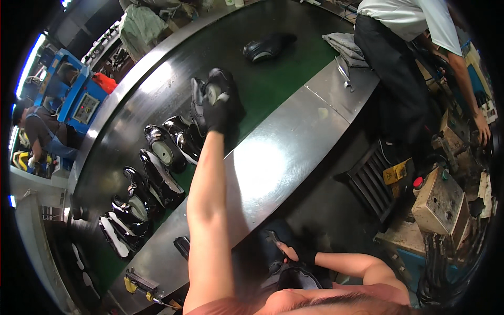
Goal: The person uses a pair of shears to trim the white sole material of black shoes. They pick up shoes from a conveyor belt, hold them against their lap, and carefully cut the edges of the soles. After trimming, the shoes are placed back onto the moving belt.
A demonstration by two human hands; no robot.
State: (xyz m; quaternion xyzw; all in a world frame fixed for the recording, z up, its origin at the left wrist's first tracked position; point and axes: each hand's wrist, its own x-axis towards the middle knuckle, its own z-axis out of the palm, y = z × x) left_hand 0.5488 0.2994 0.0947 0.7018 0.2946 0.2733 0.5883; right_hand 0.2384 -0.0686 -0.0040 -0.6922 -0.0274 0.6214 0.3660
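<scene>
My left arm reaches far over the green-belted line. My left hand (pixel 215 116), in a dark glove with bare fingertips, is closed on a black shoe (pixel 220 79) whose pale inside or sole shows. Another black shoe (pixel 197 97) stands against it on the left. Low near my body, my right hand (pixel 289 252), also in a dark glove with bare fingers, grips a small dark tool with a flat end (pixel 272 237); its exact kind cannot be made out. Several glossy black shoes (pixel 160 149) lie in a row along the belt, some on their sides.
A steel ledge (pixel 283 142) runs along the belt's near side, with a yellow-and-metal tool (pixel 139 283) at its lower left. Farther up the belt lies a dark shoe (pixel 260 51). A co-worker (pixel 394 63) stands at right, near a control box (pixel 438 202) with a red button.
</scene>
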